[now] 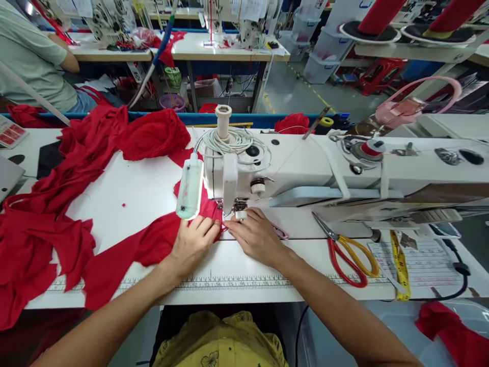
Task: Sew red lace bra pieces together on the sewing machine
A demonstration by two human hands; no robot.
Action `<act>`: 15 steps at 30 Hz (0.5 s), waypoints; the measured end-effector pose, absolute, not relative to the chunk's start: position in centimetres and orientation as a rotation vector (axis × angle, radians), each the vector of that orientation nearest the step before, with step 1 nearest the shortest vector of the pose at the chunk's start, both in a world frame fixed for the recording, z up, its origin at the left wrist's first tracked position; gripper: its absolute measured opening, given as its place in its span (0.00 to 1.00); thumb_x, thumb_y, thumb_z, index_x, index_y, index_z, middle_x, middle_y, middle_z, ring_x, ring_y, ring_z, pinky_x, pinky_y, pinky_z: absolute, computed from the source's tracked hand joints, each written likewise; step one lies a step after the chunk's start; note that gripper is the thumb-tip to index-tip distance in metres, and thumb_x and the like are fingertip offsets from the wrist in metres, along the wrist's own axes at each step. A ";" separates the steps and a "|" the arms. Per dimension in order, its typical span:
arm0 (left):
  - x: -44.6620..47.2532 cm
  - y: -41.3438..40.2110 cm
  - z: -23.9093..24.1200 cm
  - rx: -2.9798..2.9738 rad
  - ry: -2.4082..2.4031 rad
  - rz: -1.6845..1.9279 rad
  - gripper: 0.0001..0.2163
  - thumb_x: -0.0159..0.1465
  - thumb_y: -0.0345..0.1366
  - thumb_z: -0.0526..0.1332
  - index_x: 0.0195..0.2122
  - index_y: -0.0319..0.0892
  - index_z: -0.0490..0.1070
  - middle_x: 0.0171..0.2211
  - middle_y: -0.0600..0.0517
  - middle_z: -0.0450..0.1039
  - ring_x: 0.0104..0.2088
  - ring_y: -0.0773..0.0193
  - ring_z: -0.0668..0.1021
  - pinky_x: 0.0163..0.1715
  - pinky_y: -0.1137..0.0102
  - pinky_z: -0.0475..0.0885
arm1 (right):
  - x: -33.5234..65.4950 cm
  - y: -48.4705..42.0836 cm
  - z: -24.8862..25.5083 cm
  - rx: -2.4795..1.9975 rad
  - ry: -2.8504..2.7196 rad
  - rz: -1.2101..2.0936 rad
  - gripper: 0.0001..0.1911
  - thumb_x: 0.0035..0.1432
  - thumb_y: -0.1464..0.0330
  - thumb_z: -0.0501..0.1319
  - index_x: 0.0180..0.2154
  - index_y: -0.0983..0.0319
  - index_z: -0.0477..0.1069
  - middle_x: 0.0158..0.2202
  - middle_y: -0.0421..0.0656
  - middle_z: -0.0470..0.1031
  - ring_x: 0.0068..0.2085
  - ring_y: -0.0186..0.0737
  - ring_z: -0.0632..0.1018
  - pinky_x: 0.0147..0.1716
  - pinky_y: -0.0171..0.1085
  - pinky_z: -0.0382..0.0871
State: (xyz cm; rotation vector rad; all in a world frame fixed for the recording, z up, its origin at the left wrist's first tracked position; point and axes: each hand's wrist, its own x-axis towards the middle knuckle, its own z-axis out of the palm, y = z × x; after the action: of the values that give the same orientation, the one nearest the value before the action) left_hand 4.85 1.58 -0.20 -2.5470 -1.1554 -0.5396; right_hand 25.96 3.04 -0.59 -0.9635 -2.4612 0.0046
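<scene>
A white sewing machine (pixel 305 168) stands on the white table (pixel 145 188). Red fabric (pixel 126 250) runs from the left side of the table to the needle and presser foot (pixel 237 208). My left hand (pixel 193 243) lies flat on the red fabric just left of the needle, fingers stretched out and pressing the cloth down. My right hand (pixel 254 235) rests on the table just right of the needle, fingers extended toward the cloth edge under the foot. Both hands nearly touch at the fingertips.
Scissors with red and yellow handles (pixel 349 252) lie right of my right hand, beside a yellow tape measure (pixel 399 265). A heap of red fabric (pixel 76 168) covers the table's left. A ruler strip (pixel 229 283) lines the front edge. Another person (pixel 30 56) sits at the far left.
</scene>
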 end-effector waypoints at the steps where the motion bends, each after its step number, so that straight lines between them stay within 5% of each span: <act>1: 4.1 2.0 -0.1 -2.606 -1.090 -0.542 0.11 0.68 0.25 0.53 0.43 0.39 0.76 0.32 0.49 0.75 0.34 0.60 0.73 0.51 0.55 0.67 | 25.9 3.0 -0.5 -0.947 -2.476 0.005 0.11 0.68 0.73 0.55 0.45 0.61 0.76 0.34 0.43 0.75 0.38 0.41 0.70 0.47 0.43 0.60; 9: 5.4 1.4 1.3 -2.588 -1.324 -0.554 0.12 0.65 0.21 0.52 0.33 0.41 0.73 0.30 0.50 0.71 0.33 0.60 0.71 0.50 0.57 0.67 | 25.2 2.4 -0.4 -0.941 -2.517 -0.161 0.10 0.65 0.76 0.56 0.40 0.62 0.75 0.38 0.44 0.76 0.38 0.41 0.70 0.50 0.46 0.57; 15: 4.9 0.5 -0.3 -2.671 -1.391 -0.726 0.07 0.70 0.30 0.55 0.42 0.41 0.73 0.33 0.50 0.74 0.36 0.60 0.73 0.46 0.59 0.65 | 25.2 2.4 -0.2 -0.879 -2.501 -0.141 0.09 0.66 0.74 0.57 0.43 0.61 0.75 0.34 0.41 0.74 0.37 0.38 0.70 0.52 0.44 0.56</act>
State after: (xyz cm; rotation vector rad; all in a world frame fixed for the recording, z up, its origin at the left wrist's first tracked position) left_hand 4.86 0.50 -0.26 -2.6712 -1.3912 -0.7260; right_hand 25.22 2.45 -0.16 -0.8793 -2.5014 -0.1406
